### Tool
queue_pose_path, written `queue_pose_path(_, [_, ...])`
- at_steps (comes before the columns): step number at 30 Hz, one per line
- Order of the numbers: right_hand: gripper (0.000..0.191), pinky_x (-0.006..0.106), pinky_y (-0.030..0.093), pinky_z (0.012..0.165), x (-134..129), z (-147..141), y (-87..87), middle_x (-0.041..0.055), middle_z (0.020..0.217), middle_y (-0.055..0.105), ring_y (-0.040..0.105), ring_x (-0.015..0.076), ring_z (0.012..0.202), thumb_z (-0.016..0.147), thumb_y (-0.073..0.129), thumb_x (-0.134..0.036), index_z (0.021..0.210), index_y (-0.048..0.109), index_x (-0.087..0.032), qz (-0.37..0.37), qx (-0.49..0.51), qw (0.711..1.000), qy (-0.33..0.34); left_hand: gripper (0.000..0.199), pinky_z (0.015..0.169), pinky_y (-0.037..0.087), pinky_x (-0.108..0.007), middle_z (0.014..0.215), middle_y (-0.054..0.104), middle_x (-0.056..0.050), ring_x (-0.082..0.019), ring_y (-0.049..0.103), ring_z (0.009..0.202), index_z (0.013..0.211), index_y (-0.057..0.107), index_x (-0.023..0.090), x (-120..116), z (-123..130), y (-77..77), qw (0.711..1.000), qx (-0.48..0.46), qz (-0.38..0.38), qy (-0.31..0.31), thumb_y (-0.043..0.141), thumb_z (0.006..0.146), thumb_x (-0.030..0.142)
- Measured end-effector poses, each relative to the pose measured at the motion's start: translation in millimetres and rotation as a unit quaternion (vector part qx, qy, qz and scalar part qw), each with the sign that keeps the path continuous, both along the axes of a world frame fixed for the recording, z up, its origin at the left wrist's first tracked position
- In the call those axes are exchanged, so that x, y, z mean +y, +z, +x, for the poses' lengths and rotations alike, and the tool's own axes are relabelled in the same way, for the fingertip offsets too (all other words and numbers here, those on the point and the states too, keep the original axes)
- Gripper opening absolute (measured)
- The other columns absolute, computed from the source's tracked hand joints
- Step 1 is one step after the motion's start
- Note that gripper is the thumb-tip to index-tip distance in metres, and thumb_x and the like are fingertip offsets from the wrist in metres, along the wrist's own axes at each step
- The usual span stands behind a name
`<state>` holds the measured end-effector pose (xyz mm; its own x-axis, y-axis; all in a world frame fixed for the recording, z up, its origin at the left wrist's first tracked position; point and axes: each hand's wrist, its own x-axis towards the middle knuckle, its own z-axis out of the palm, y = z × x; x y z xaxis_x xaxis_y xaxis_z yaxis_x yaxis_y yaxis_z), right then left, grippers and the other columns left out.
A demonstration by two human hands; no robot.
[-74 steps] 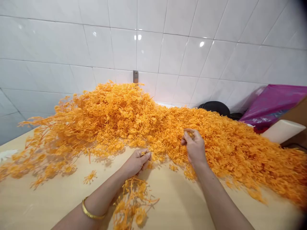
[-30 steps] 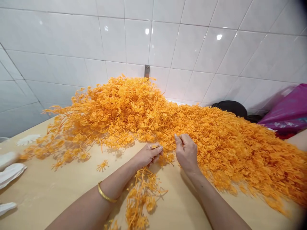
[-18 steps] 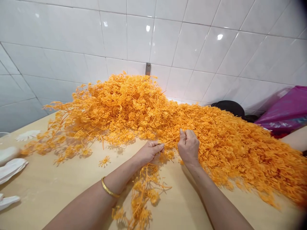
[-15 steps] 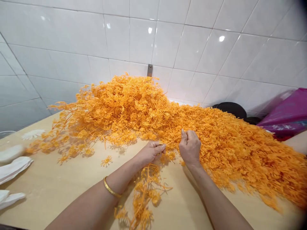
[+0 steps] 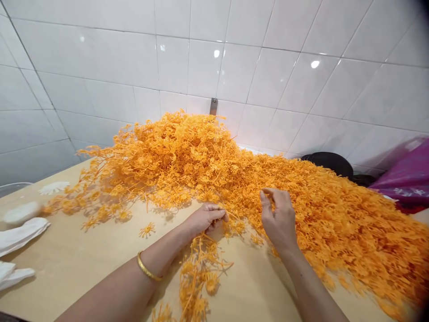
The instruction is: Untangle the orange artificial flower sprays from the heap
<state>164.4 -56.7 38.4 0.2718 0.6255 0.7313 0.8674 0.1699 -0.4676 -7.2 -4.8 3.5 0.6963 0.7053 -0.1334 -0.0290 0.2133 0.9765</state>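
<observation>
My left hand (image 5: 209, 219) is closed in a pinch on an orange artificial flower spray (image 5: 197, 277), whose thin branches and small spiky blossoms hang down towards the table's near edge. A short stem end pokes out past its thumb. To the right, my right hand (image 5: 278, 214) is raised in front of the heap, apart from the left. Its thumb and forefinger curl together around a small gap; anything between their tips is too small to make out. Behind both hands spreads a large heap of orange artificial flowers (image 5: 187, 152). One loose orange blossom (image 5: 146, 230) lies left of my left hand.
White gloves (image 5: 23, 235) lie along the left side of the pale table (image 5: 100, 273), near a white flower-shaped piece (image 5: 53, 188). Black round items (image 5: 330, 163) and a purple bag (image 5: 405, 172) stand behind the heap at right. A tiled wall (image 5: 110, 53) closes off the back.
My right hand has moved right and slightly down, away from the left, and its fist has loosened into a curled pinch. My left hand keeps its hold on the spray. The view has tilted slightly.
</observation>
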Motion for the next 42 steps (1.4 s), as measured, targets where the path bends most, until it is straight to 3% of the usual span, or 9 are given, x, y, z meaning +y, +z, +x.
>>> queue_pose_path(4, [0.025,0.034,0.035,0.076,-5.0,-19.7,-4.1,0.0087,0.094,0.054,0.049,0.0206,0.087,0.08,0.041,-0.03,0.099,0.054,-0.019,-0.114,-0.102,0.976,0.154,0.032,0.032,0.017,-0.018,0.039,0.038,0.006,-0.002,0.026,0.029,0.06,0.051,0.013,0.3,2.2,-1.9,1.0,0.006,0.014,-0.016,0.056,0.065,0.043])
queue_pose_path(8, [0.029,0.026,0.037,0.061,-4.2,-29.5,-17.4,0.0033,0.078,0.059,0.052,0.0151,0.067,0.081,0.036,-0.023,0.107,0.048,-0.021,-0.254,-0.037,0.93,0.261,0.03,0.035,0.027,-0.018,0.045,0.046,0.003,-0.005,0.038,0.033,0.062,0.049,0.013,1.8,1.9,-2.9,0.999,-0.047,-0.025,0.0,0.055,0.067,0.042])
queue_pose_path(13, [0.018,0.023,0.031,0.05,3.4,-20.7,-22.2,-0.0012,0.058,0.052,0.045,0.0124,0.052,0.079,0.036,-0.022,0.079,0.054,-0.019,-0.243,0.051,0.948,0.199,0.032,0.05,0.042,-0.025,0.058,0.056,-0.001,-0.011,0.052,0.049,0.092,0.049,0.015,1.0,-6.2,3.7,0.987,-0.078,-0.137,-0.027,0.061,0.065,0.028])
queue_pose_path(16, [0.016,0.023,0.03,0.049,4.7,-15.5,-21.0,-0.002,0.054,0.048,0.043,0.0119,0.05,0.077,0.038,-0.023,0.075,0.053,-0.018,-0.236,0.063,0.955,0.171,0.044,0.058,0.043,-0.028,0.063,0.06,-0.003,-0.014,0.057,0.056,0.097,0.046,0.016,-0.6,-10.0,4.5,0.987,-0.066,-0.128,-0.073,0.064,0.058,0.013])
queue_pose_path(19, [0.016,0.023,0.03,0.048,4.3,-13.4,-21.2,-0.0018,0.053,0.048,0.043,0.012,0.049,0.076,0.04,-0.025,0.076,0.055,-0.018,-0.233,0.063,0.959,0.15,0.042,0.063,0.042,-0.029,0.061,0.06,-0.002,-0.015,0.058,0.059,0.097,0.046,0.015,-0.2,-10.3,3.0,0.991,-0.073,-0.097,-0.05,0.061,0.057,0.009])
queue_pose_path(28, [0.022,0.03,0.041,0.074,-9.2,-5.7,-5.0,0.0082,0.092,0.055,0.051,0.0173,0.085,0.081,0.041,-0.029,0.092,0.056,-0.017,-0.107,-0.008,0.98,0.168,0.025,0.042,0.032,-0.018,0.046,0.041,0.007,-0.005,0.039,0.037,0.075,0.045,0.017,15.7,-11.1,4.2,0.964,-0.199,-0.166,0.065,0.055,0.056,0.004])
queue_pose_path(31, [0.028,0.036,0.038,0.081,-40.5,-8.9,-5.1,0.0102,0.109,0.05,0.046,0.0215,0.1,0.081,0.041,-0.031,0.104,0.053,-0.021,-0.142,-0.124,0.959,0.211,0.017,0.039,0.029,-0.016,0.047,0.035,0.007,-0.004,0.035,0.038,0.063,0.04,0.016,16.8,-16.0,7.3,0.947,-0.241,-0.206,0.054,0.053,0.06,0.007])
queue_pose_path(36, [0.046,0.05,0.017,0.097,-73.5,-19.1,-24.0,0.0057,0.132,0.034,0.025,0.0276,0.121,0.081,0.038,-0.043,0.124,0.037,-0.027,-0.258,-0.347,0.858,0.278,0.021,0.033,0.024,-0.014,0.045,0.026,0.007,-0.001,0.024,0.033,0.054,0.035,0.014,20.4,-24.3,9.6,0.922,-0.289,-0.259,0.01,0.052,0.066,0.014])
queue_pose_path(42, [0.043,0.055,-0.001,0.097,-13.5,0.3,-38.9,0.0013,0.136,0.027,0.009,0.0268,0.126,0.084,0.026,-0.046,0.123,0.038,-0.032,-0.258,-0.362,0.886,0.128,0.02,0.032,0.022,-0.012,0.047,0.028,0.007,0.001,0.019,0.033,0.056,0.042,0.011,20.1,-26.6,4.9,0.931,-0.28,-0.229,-0.042,0.058,0.066,0.018])
